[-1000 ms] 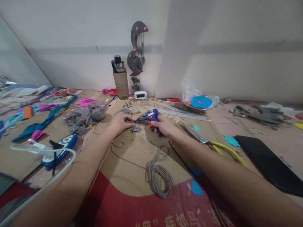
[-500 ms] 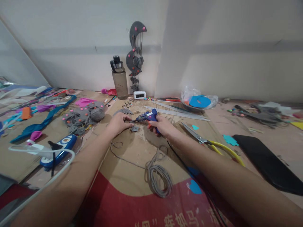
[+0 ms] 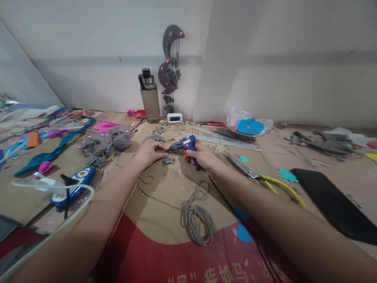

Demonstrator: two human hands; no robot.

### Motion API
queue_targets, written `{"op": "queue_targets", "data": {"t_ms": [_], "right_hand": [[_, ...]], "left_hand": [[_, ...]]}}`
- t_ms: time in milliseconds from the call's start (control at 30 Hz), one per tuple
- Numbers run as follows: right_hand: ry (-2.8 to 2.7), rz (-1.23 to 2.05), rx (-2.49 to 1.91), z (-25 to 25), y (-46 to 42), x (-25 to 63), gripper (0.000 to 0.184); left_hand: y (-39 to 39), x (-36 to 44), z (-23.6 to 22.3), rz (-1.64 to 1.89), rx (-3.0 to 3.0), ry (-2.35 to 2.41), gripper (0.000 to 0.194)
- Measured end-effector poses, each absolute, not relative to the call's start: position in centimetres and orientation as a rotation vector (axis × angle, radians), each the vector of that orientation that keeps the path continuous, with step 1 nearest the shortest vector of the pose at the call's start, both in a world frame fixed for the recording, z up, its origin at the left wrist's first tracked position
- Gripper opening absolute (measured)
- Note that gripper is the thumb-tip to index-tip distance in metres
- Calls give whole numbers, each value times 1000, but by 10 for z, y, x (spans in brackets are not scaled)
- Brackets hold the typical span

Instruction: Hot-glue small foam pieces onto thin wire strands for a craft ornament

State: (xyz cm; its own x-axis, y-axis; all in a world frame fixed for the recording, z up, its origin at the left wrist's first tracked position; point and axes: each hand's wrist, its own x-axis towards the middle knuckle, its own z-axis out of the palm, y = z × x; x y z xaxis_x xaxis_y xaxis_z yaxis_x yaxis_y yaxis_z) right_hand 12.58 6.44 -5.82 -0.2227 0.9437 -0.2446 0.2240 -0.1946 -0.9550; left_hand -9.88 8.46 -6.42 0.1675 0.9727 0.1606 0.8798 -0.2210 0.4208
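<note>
In my right hand (image 3: 204, 157) is a blue hot glue gun (image 3: 190, 144) with an orange trigger and a small red light. Its nozzle points left, close to the fingertips of my left hand (image 3: 149, 154). Those fingers are pinched together at a small dark bit that I cannot make out. Just below them lies a small grey felt piece (image 3: 168, 160), and a grey felt crescent (image 3: 154, 138) is partly hidden behind my left hand. A coil of grey cord (image 3: 200, 224) lies on the cardboard (image 3: 165, 220), its loose end running towards my left wrist.
Scissors with yellow handles (image 3: 265, 181) and a black phone-like slab (image 3: 332, 200) lie right. A bottle (image 3: 150, 102), a small white clock (image 3: 174, 118) and a hanging felt ornament (image 3: 172, 59) are behind. Left are grey yarn (image 3: 121, 140) and a blue-and-white device (image 3: 78, 184).
The view shifts slightly between frames. Both hands and the glue gun stay in nearly the same place, with the nozzle still by the left fingertips.
</note>
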Motion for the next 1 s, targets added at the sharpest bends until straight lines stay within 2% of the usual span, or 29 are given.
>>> {"op": "queue_targets", "data": {"t_ms": [1000], "right_hand": [[-1466,1454,-1376,-56,64,126,3]], "left_hand": [[84,-98,-63,576,2241,1810,35]]}}
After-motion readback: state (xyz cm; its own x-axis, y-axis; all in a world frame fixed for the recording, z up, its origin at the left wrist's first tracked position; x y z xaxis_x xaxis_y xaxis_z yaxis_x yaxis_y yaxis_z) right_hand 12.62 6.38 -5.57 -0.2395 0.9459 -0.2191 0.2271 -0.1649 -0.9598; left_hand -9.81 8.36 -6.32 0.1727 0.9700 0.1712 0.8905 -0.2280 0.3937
